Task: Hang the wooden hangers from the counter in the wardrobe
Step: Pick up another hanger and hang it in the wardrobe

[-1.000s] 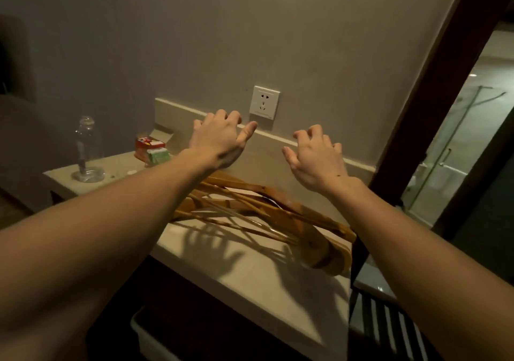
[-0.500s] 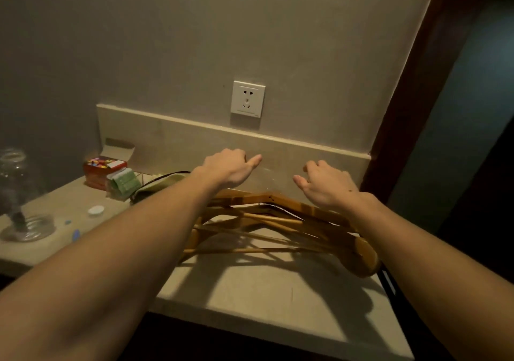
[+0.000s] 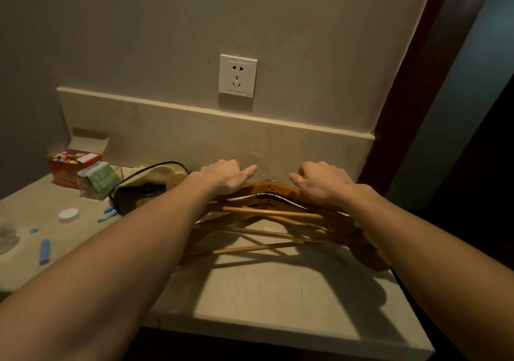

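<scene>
Head view: both forearms reach across the counter (image 3: pixel 278 294) to the hangers (image 3: pixel 267 216), which lie in a tangled pile against the backsplash, below the socket (image 3: pixel 237 75). The left hand (image 3: pixel 225 175) and right hand (image 3: pixel 319 182) sit on the pile's top, fingers curled down behind it (whether they grip wood I cannot tell). The left forearm hides the pile's left end. Leftward lie a dark object (image 3: pixel 141 193), green packet (image 3: pixel 98 178), red box (image 3: pixel 72 163), white cap (image 3: pixel 68 214) and blue chalk (image 3: pixel 44 251).

Left hand (image 3: pixel 224 176) and right hand (image 3: pixel 319 184) rest atop wooden hangers (image 3: pixel 274 212) on counter (image 3: pixel 278 294).
</scene>
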### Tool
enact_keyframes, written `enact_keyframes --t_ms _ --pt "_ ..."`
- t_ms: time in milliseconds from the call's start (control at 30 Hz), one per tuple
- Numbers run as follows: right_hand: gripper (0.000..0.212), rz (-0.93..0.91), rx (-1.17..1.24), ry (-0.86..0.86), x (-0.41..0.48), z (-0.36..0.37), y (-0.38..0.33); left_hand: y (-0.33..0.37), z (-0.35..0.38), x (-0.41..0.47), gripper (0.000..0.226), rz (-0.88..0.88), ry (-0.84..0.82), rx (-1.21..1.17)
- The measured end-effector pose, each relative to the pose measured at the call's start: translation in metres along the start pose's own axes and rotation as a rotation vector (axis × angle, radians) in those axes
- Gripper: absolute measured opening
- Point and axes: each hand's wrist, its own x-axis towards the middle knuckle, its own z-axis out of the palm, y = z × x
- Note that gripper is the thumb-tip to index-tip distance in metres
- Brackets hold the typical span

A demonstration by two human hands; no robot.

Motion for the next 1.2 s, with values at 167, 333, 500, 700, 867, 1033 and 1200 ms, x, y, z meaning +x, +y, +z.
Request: enact_keyframes --t_ms 167,333,500,700,867,1033,1200 --pt "0.035 0.003 -0.035 -0.061 0.006 0.013 -0.005 -0.013 0.015 0.006 0.069 0.002 -0.062 -0.065" --pt "0.031 -0.003 -0.043 -0.081 0.007 0.018 -0.004 -0.012 0.017 0.006 0.066 0.044 0.022 -0.067" --pt "0.026 0.007 -0.029 -0.102 0.007 0.023 -0.006 -0.004 0.020 0.002 0.062 0.100 0.119 -0.042" --pt "0.028 0.062 0.052 0.007 0.006 0.018 -0.004 0.002 0.019 -0.001 0.067 0.092 0.148 -0.064" --pt "0.030 0.079 0.119 0.103 0.005 0.005 -0.007 0.005 0.002 -0.006 0.065 0.079 0.230 -0.196" --pt "0.036 0.086 0.141 0.229 0.004 -0.015 -0.010 0.011 -0.018 -0.011 0.071 0.073 0.402 -0.247" --pt "0.052 0.149 0.114 0.344 -0.004 -0.041 -0.016 0.026 -0.040 -0.026 0.070 0.081 0.571 -0.250"
